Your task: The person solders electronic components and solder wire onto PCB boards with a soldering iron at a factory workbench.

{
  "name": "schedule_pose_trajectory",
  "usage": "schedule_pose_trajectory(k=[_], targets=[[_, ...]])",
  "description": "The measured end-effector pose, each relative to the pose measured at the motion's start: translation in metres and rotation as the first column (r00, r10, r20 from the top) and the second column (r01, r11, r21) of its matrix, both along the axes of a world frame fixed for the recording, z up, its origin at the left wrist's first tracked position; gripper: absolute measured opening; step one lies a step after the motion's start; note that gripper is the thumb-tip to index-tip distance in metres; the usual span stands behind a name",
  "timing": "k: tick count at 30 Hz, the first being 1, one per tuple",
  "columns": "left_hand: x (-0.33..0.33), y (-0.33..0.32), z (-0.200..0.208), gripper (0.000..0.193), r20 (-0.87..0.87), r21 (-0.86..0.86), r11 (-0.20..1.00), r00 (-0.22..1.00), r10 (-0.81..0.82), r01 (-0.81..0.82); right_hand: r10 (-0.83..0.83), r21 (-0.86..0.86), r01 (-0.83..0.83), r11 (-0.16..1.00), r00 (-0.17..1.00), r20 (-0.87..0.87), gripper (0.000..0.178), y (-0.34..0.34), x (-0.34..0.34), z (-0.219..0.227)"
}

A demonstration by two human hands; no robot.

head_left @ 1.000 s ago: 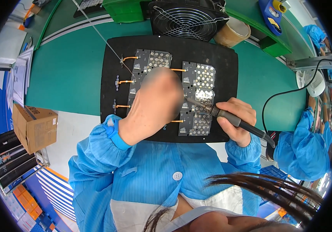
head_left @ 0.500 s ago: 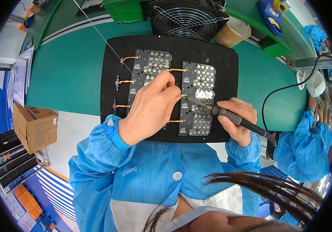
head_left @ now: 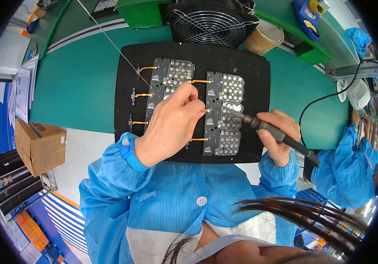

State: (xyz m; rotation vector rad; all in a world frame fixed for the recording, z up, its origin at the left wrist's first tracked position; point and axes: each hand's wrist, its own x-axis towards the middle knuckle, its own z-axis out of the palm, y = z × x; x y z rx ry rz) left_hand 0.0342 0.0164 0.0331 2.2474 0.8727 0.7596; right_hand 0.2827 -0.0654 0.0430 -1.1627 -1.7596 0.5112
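My right hand (head_left: 281, 132) is closed around the dark handle of a soldering iron (head_left: 295, 144). The iron's metal tip angles left over the middle panel of the right-hand circuit boards (head_left: 214, 115), apart from the joint at their left edge. My left hand (head_left: 171, 119) is pinched on a short orange flex cable (head_left: 204, 110) at that panel's left edge; only its end shows past my fingertips. A thin grey wire (head_left: 109, 37) runs from the upper left down behind this hand. My left hand hides much of the left-hand circuit boards (head_left: 160, 72).
The boards lie on a black mat (head_left: 237, 59) on a green table (head_left: 79, 83). Behind it stand a black fan (head_left: 211, 26), a brown tub (head_left: 263, 37) and a green bin (head_left: 142, 13). A black cord (head_left: 318, 101) hangs at right, near a co-worker in blue (head_left: 347, 176).
My right hand has drawn the soldering iron right and back, so its tip has left the cable joint. My left hand keeps its pinch in place.
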Motion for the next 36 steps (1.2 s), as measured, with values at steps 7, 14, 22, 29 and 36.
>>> schedule_pose_trajectory(k=[7,14,22,29,36], targets=[[0.000,-0.003,0.012,0.015,0.100,-0.078,0.997,0.995,0.001,0.007,-0.516,0.132,0.532,0.836,0.845,-0.140,0.029,0.031,0.041,-0.008],[-0.009,-0.007,0.016,0.012,0.044,-0.005,1.000,0.999,0.006,-0.006,-0.478,0.027,0.477,0.878,0.873,0.095,0.033,0.067,0.062,-0.021],[0.005,-0.028,0.036,0.017,0.071,0.116,0.977,0.980,-0.186,0.177,-0.017,-0.103,0.001,0.995,0.988,-0.156,0.046,-0.006,-0.046,0.010],[-0.012,-0.041,0.067,0.025,-0.193,0.389,0.870,0.950,-0.246,0.305,0.087,-0.283,-0.265,0.922,0.853,-0.515,0.060,-0.024,-0.052,0.022],[-0.043,-0.049,0.034,0.025,-0.142,0.213,0.910,0.932,-0.333,0.357,0.242,-0.336,-0.384,0.860,0.887,-0.394,0.049,-0.034,-0.055,0.007]])
